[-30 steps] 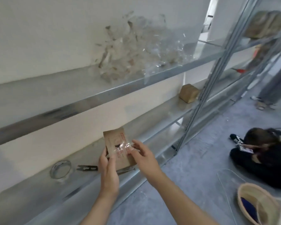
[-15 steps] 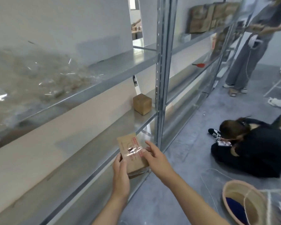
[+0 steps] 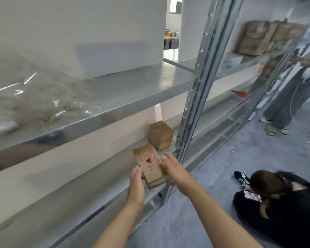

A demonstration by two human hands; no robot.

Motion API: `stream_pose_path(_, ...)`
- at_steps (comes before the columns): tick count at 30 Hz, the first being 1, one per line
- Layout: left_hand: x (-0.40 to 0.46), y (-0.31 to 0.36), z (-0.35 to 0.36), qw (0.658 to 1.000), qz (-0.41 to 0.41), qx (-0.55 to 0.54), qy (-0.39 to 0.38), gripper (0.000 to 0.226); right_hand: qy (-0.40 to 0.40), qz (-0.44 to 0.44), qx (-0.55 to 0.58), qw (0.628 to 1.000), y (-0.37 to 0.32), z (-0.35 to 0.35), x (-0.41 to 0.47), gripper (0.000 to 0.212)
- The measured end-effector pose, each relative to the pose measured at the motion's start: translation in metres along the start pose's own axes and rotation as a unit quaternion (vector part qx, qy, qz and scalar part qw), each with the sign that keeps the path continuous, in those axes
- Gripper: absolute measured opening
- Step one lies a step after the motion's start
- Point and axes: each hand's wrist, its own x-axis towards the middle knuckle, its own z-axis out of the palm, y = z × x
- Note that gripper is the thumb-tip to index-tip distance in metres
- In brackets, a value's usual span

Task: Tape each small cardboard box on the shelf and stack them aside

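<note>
Boxes should be stacked squarely: set the held box (image 3: 150, 167) flush on the standing box (image 3: 160, 135), edges aligned. Left hand (image 3: 137, 183) and right hand (image 3: 175, 170) clasp it between them above the lower shelf (image 3: 97, 208), near side. Brown cardboard, red print, glossy tape.

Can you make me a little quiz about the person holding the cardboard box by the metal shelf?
1. True or false: both the left hand and the right hand are on the printed box.
2. What stands on the shelf just beyond it? A) a plain cardboard box B) a bottle C) a cup
3. Fill in: the printing on the held box is ___ in colour.

Key: 1 true; 2 A; 3 red.
</note>
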Motion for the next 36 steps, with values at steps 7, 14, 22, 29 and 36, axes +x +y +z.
stream_pose_path(7,0.106,-0.012,0.018,0.996,-0.089,-0.024,0.011,0.05,-0.051,0.035,-0.007,0.998,-0.026,-0.003,0.091,0.039)
stream_pose_path(14,0.158,-0.021,0.03,0.992,-0.102,-0.041,0.062,0.055,-0.067,0.058,0.025,0.996,-0.028,-0.002,0.143,0.03)
stream_pose_path(22,0.171,-0.012,0.054,0.99,-0.117,-0.043,0.067,0.043,-0.026,0.033,0.043,0.998,-0.001,-0.019,0.167,0.041)
stream_pose_path(29,0.166,-0.004,0.057,0.983,-0.115,-0.073,0.121,0.051,-0.023,-0.036,-0.014,0.999,0.002,-0.049,0.163,0.04)
stream_pose_path(36,0.125,0.042,0.023,0.958,0.008,-0.181,0.223,0.04,-0.129,-0.15,0.125,0.972,-0.029,-0.043,0.151,0.029)
